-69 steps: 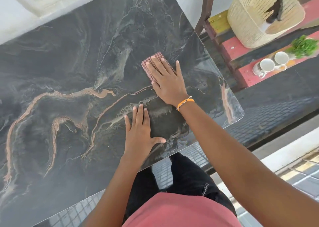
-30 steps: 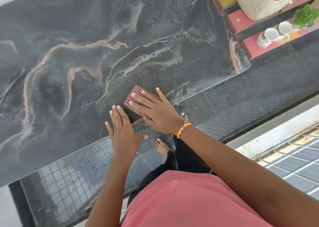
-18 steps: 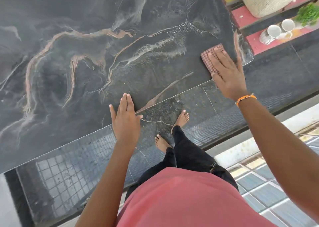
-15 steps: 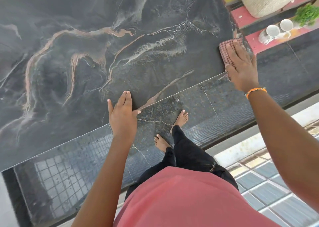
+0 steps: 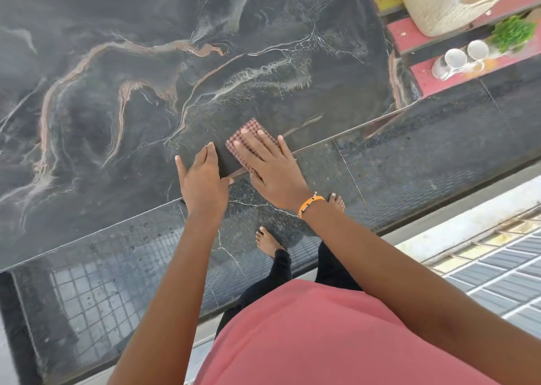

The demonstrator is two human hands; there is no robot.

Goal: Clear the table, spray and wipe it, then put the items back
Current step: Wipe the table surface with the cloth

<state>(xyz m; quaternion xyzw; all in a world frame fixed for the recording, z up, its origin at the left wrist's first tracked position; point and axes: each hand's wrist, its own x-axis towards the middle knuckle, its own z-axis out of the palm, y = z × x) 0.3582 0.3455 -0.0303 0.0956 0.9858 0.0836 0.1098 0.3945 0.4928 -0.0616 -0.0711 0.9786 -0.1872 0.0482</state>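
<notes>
Right hand [image 5: 273, 169] lies flat with fingers spread, pressing the checked cloth [image 5: 248, 134] onto the table [image 5: 123, 71] right at its near edge; fingers aren't curled round it, just pinning it by palm and fingertips. Left hand [image 5: 203, 179] is flat too, fingers together, resting on the tabletop at the same edge just beside the cloth, holding nothing. Cloth looks thin, soft and light, folded to a pad, so it'll bunch or skid if pushed from one corner; best driven as now, with a spread palm on top and even downward pressure. To lift it, pinch a folded edge. The top is glossy marbled stone or glass, likely slick where it's wet, so grip comes from pressure, not friction. Versus half a second ago: the cloth has come back from the far right corner, by the red shelf [image 5: 456, 77], to the middle of the near edge, close to the left hand, which has barely shifted. The mugs [image 5: 455, 59] and basket [image 5: 439, 1] sit off the table on the shelf; my read is wiping is still under way.
</notes>
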